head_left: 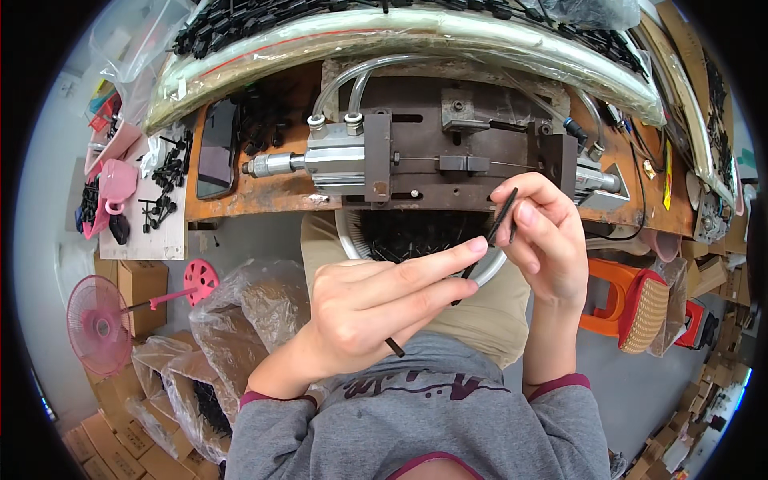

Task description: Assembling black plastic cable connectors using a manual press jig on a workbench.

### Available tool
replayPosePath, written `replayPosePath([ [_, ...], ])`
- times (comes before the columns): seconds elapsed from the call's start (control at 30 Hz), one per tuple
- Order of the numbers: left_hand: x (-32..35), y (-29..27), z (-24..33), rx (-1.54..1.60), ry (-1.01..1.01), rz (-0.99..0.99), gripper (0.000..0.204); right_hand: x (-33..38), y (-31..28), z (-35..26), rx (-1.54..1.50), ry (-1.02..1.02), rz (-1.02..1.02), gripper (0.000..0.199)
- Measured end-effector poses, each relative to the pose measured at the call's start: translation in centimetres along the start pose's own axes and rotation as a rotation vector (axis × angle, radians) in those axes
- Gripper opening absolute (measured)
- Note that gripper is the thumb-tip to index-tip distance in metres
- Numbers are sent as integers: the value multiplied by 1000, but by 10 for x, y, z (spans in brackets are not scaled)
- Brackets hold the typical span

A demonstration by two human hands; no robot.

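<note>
In front of my chest, my left hand is closed, with two fingers reaching toward the right hand. A short black rod end sticks out below its palm. My right hand pinches a thin black rod between thumb and fingers. That rod slants down to my left fingertips, which touch it. Another dark piece shows by the right fingers. More black rod appears past my left fingers; whether it is one with the pinched rod, I cannot tell. Beyond the hands stands a metal clamping fixture.
Air cylinders and clear hoses flank the fixture on the wooden bench. Black parts fill a round white-rimmed tub at my lap. A phone, pink fan, plastic-bagged boxes and orange stool stand around.
</note>
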State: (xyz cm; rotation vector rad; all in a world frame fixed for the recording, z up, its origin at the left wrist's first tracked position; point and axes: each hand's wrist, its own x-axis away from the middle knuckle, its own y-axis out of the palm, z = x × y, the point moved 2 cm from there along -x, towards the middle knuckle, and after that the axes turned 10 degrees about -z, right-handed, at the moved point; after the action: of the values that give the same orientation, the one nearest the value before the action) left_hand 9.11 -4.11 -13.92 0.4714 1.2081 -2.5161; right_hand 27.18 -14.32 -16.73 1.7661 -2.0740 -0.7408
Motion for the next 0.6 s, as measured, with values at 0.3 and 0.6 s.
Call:
replayPosePath([
  [0.3, 6, 6, 0, -73, -12, -7, 29, -1, 0, 0, 4, 51, -12, 22],
  [0.6, 6, -20, -5, 2, -59, 105, 26, -4, 12, 2, 72, -12, 25, 32],
])
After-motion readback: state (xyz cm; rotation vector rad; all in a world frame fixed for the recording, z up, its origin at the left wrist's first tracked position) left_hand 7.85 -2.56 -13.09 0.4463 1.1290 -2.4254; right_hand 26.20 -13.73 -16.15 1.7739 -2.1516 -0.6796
